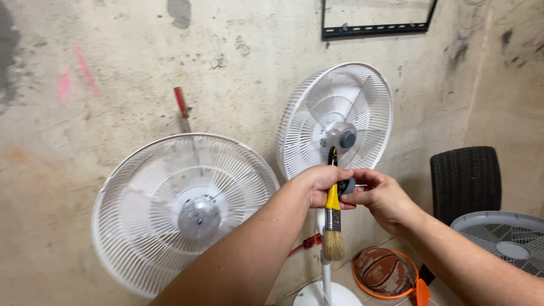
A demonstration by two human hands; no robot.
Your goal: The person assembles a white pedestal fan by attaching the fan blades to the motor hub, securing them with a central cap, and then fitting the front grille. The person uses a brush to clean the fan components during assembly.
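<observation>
Your left hand (pixel 320 184) grips the yellow-and-black bristle paintbrush (pixel 332 218), bristles toward 6 o'clock, your right hand (pixel 378 195) pinches 1 small grey round cap (pixel 347 186) beside it; crowded fingers could likely drop the cap below the white pedestal fan (pixel 335 116) at 12 o'clock.

Stained concrete wall (pixel 113 51); black wicker chair (pixel 466 181); black wall bracket (pixel 374 27)
</observation>
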